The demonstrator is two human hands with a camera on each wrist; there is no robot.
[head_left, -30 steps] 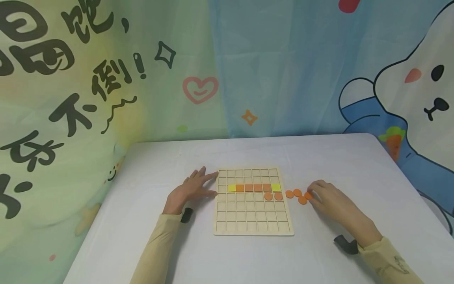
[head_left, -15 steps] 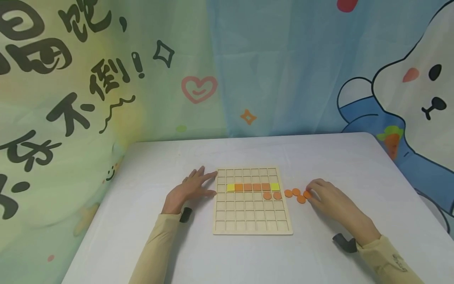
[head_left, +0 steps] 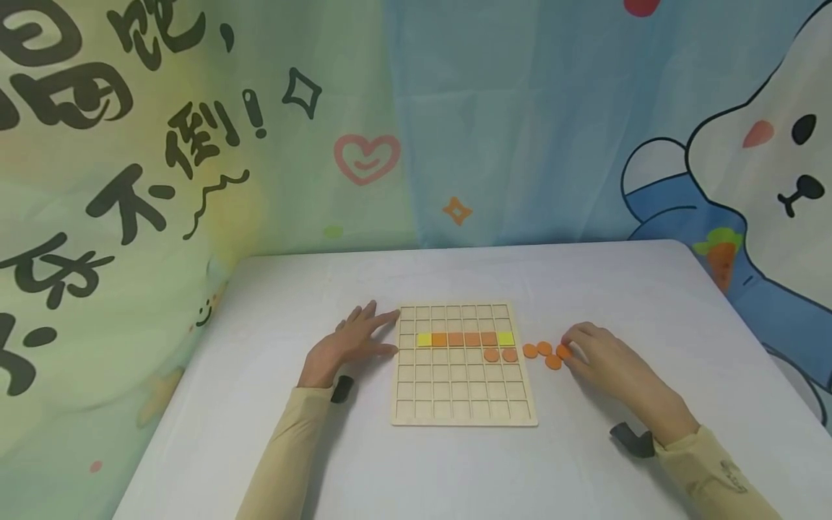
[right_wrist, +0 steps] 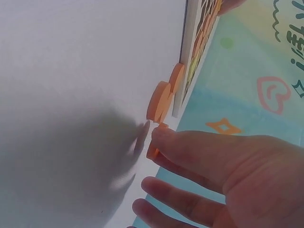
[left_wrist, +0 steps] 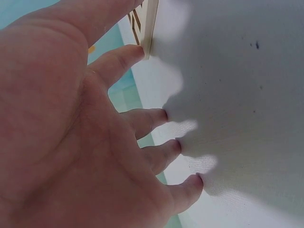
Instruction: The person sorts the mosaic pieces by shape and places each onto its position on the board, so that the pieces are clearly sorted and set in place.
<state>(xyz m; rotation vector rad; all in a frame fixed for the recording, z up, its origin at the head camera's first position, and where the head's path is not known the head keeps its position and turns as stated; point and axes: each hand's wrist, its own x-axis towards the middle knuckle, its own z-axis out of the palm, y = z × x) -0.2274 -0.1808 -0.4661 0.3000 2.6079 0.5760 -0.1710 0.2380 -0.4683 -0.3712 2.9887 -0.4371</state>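
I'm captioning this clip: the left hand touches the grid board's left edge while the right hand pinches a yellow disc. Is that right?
Only the colour is wrong: the disc pinched by the right hand is orange, as the head view shows. The left hand does touch the grid board at its left edge.

Table [head_left: 455, 469], curtain [head_left: 468, 115] behind it, grid board [head_left: 448, 413] upon it. Tiles [head_left: 456, 339] lie side by side in the third row from the far edge, second to last column; two board discs [head_left: 491, 355] occupy the rightmost cells of the row before them. Right of the board, on the table: three loose discs [head_left: 544, 349], then a fourth disc [head_left: 562, 352] between thumb and finger of the right hand [head_left: 604, 365]. Left hand [head_left: 347, 344] at the board's left edge, index fingertip at the far corner.
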